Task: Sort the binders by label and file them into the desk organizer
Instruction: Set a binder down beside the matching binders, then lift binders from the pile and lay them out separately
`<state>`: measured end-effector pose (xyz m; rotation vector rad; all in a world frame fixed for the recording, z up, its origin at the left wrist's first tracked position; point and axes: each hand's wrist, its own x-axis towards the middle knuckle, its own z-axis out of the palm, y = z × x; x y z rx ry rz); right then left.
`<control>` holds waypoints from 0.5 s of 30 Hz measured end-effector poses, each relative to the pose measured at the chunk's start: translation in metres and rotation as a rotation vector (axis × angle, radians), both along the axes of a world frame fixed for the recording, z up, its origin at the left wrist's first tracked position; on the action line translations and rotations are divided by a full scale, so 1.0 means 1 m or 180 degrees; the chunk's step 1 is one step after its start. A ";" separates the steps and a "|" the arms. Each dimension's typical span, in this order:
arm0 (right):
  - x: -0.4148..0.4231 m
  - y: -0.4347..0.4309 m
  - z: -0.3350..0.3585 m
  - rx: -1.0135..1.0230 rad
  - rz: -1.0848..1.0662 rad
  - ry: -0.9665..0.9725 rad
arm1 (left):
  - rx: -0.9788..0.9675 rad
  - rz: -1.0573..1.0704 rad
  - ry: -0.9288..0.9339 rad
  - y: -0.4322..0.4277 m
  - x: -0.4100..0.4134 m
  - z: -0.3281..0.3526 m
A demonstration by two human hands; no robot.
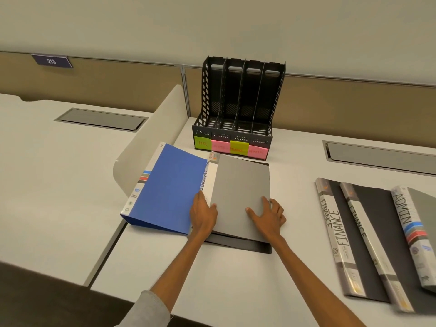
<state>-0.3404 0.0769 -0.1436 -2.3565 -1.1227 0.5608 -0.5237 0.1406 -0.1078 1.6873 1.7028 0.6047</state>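
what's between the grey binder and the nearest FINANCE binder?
Head view: only bare desk between the grey binder and the nearest FINANCE binder. The right hand holds the grey binder's right edge.

The middle binder (239, 185) is gripped between the left hand (204, 215) and the right hand (267, 215); a second binder (169, 187) is laid left of them, three binders (366, 232) right, the desk organizer (232, 128) beyond.

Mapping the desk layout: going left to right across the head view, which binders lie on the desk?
Blue ring binder, grey-covered binder, black FINANCE-spined binder, second FINANCE binder, grey ADMIN-spined binder.
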 end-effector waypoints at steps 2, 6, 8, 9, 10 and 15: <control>0.001 -0.002 0.001 0.0031 0.0021 0.0053 | 0.0185 -0.0021 0.0137 -0.003 0.004 0.000; 0.007 -0.007 0.004 0.0246 -0.0068 0.0219 | 0.0518 -0.0149 0.0310 -0.007 0.018 0.001; 0.012 -0.011 0.006 0.0346 -0.0119 0.0248 | 0.0586 -0.0203 0.0181 -0.010 0.026 0.002; 0.014 -0.013 0.007 0.0388 -0.0147 0.0243 | 0.0601 -0.0210 0.0044 -0.012 0.030 0.003; 0.018 -0.017 0.008 0.0429 -0.0175 0.0225 | 0.0627 -0.0213 -0.0094 -0.014 0.035 0.003; 0.047 -0.038 0.014 0.0716 -0.0378 0.0088 | 0.0841 -0.0483 -0.0276 -0.031 0.072 0.003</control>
